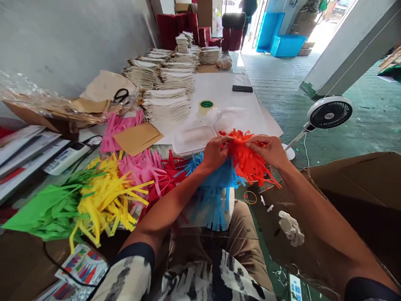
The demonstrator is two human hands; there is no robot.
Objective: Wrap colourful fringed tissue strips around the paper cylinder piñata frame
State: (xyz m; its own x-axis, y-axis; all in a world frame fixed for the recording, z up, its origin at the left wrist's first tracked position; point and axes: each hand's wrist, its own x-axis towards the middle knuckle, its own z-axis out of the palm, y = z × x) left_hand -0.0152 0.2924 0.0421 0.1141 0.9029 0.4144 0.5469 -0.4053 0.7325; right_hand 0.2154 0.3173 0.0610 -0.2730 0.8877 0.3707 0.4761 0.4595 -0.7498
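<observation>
Both of my hands grip a bundle of orange fringed paper (247, 161) at the table's near edge. My left hand (216, 151) pinches its left end, and my right hand (266, 148) is closed over its top right. Under the orange bundle lies blue fringed paper (213, 186), hanging over the edge. To the left lie red (164, 177), pink (140, 167), yellow (106, 200) and green (50, 209) fringed paper in a row.
A clear plastic tray (192, 140), a green tape roll (206, 105), a phone (242, 88), scissors (120, 96) and stacks of cream paper (166, 79) sit farther back. A white fan (328, 113) stands on the floor at right. A cardboard box (360, 196) is beside my right arm.
</observation>
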